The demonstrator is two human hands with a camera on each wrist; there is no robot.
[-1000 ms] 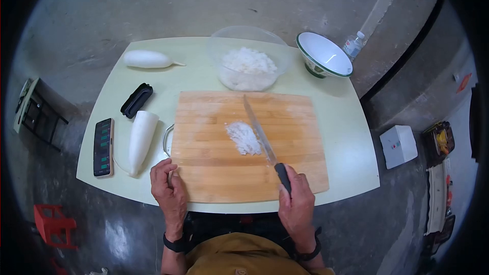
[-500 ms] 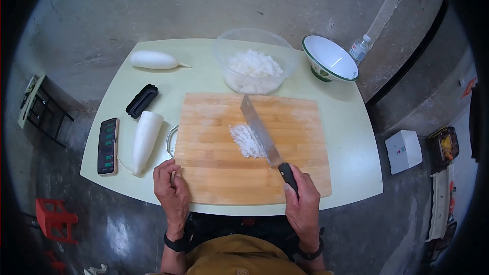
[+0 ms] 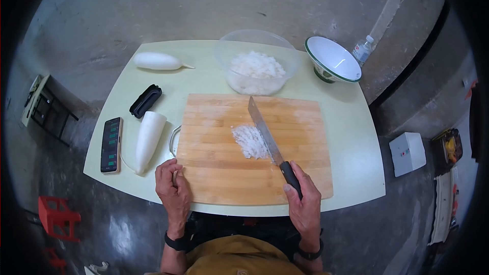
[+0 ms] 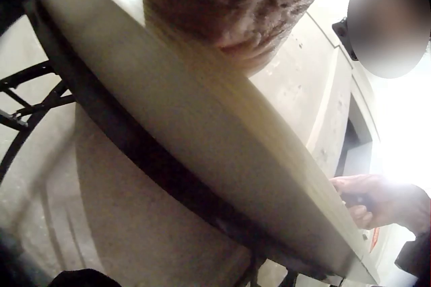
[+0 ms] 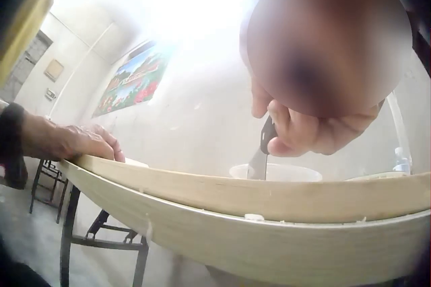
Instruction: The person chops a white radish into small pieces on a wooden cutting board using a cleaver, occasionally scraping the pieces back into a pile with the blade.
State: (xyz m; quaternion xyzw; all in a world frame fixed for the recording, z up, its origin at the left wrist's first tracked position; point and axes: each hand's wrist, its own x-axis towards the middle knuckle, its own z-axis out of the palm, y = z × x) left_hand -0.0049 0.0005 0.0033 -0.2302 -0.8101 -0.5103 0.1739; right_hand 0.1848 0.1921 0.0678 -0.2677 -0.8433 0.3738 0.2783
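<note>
My right hand point(image 3: 306, 201) grips the black handle of a kitchen knife point(image 3: 266, 131). Its long blade slants up and left over the wooden cutting board point(image 3: 214, 173), along the right side of a small pile of finely chopped white radish point(image 3: 249, 141). My left hand point(image 3: 173, 188) rests at the board's near left corner with its fingers loosely bent. In the right wrist view the left hand point(image 5: 74, 142) lies on the board's edge, while the knife point(image 5: 258, 162) points down from the right hand. A clear plastic bowl point(image 3: 232, 79) of chopped white radish stands behind the board.
A cut white radish point(image 3: 149, 140), a phone point(image 3: 111, 145) and a black case point(image 3: 145, 101) lie left of the board. Farther back are a whole radish point(image 3: 158, 61), a green-rimmed bowl point(image 3: 331, 58) and a plastic bottle point(image 3: 362, 50). A metal handle point(image 3: 173, 140) shows beside the board.
The blade first turned to show its broad face, then swung back to a narrower edge-on look, beside the chopped pile. The left hand stays at the board's corner.
</note>
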